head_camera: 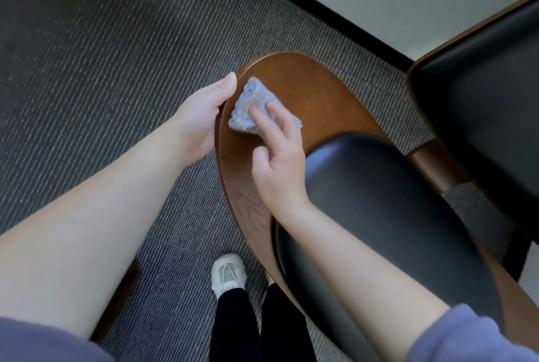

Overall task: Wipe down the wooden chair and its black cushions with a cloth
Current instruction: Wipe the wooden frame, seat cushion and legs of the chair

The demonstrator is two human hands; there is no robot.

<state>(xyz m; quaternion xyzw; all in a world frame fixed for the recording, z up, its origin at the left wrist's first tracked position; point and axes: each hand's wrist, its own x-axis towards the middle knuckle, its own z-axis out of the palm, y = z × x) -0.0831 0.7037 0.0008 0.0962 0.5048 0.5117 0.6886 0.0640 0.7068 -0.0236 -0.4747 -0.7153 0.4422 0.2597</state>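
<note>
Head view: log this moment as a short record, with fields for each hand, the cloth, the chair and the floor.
cloth: crumpled, pale blue-grey, on bare wood
left hand: grips the rim of the wooden chair
right hand: fingers press the cloth onto the wood
black cushion: beside the cloth, not under it
floor: grey striped carpet

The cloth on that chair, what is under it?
The cloth lies on the chair's wooden panel, pressed by the right hand. The wood right beneath is covered, so its state cannot be seen.
</note>
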